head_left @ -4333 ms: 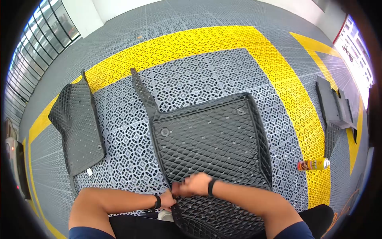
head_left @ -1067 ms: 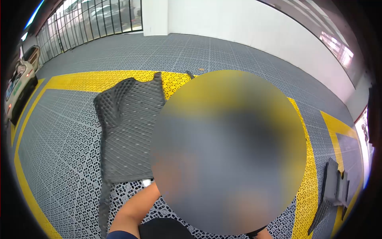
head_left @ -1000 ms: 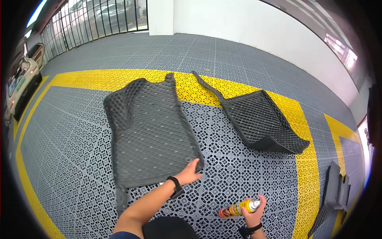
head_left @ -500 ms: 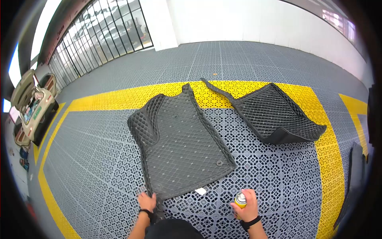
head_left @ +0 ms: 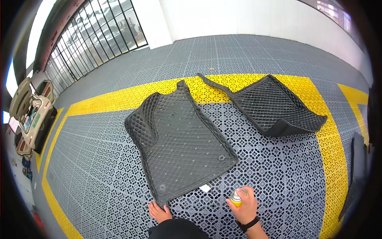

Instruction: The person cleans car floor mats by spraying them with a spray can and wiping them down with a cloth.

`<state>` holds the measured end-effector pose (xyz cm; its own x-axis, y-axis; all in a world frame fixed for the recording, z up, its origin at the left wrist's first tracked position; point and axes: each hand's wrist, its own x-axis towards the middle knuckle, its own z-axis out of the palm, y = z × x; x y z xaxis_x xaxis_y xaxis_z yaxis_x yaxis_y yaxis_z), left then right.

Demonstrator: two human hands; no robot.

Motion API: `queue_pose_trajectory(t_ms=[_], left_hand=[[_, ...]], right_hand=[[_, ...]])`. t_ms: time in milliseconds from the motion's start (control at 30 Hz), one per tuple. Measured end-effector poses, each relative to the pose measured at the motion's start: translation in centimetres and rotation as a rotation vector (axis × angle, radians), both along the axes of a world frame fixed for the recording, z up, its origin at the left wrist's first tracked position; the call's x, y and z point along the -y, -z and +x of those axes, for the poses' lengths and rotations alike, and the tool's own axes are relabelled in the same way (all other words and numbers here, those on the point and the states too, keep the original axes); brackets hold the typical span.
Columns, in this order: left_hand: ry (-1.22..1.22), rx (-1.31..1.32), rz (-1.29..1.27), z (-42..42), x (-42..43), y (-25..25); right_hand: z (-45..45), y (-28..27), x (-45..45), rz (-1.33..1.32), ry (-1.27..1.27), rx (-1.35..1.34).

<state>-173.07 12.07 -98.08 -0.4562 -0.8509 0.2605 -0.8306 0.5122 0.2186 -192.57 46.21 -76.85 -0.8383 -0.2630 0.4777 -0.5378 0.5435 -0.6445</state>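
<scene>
A black quilted car mat lies on the perforated floor in front of me. My left hand is at its near left corner, fingers apart, with the fingertips by the edge of the mat. My right hand is wrapped round a yellow spray can with a silver top, held upright to the right of the mat. A small white tag sticks out from under the mat's near edge. Farther right lies a second quilted mat, its near edge curled up.
Dark mat pieces lie at the far right edge. A car with its trunk open stands at the left. Yellow bands cross the grey floor. A barred gate and a white wall stand at the back.
The spray can, earlier on the floor, is now in my right hand. The second mat has moved from under my hands to the back right. My left hand has shifted to the first mat's near left corner.
</scene>
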Motion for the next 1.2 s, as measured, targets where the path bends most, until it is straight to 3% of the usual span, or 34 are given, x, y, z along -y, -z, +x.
queue_pose_trajectory(t_ms=[500, 600, 900, 1133, 1200], left_hand=[[0.013, -0.002, 0.032, 0.0, -0.1, -1.0], [0.027, -0.002, 0.037, 0.3, 0.1, -0.8], [0.082, 0.028, 0.061, 0.8, 0.4, -0.5], [0.076, 0.029, 0.144, 0.4, 0.1, -2.0], [0.079, -0.022, 0.064, 0.4, 0.1, -1.8]], right_hand=[[0.0, 1.4, 0.5, -0.027, 0.169, 0.119], [-0.5, 0.3, 1.1, -0.090, 0.157, 0.102], [-1.0, 5.4, 2.0, -0.105, -0.013, 0.182], [-3.5, 4.5, 2.2, -0.017, -0.048, 0.187], [-5.3, 5.1, 2.1, -0.003, -0.026, 0.066]])
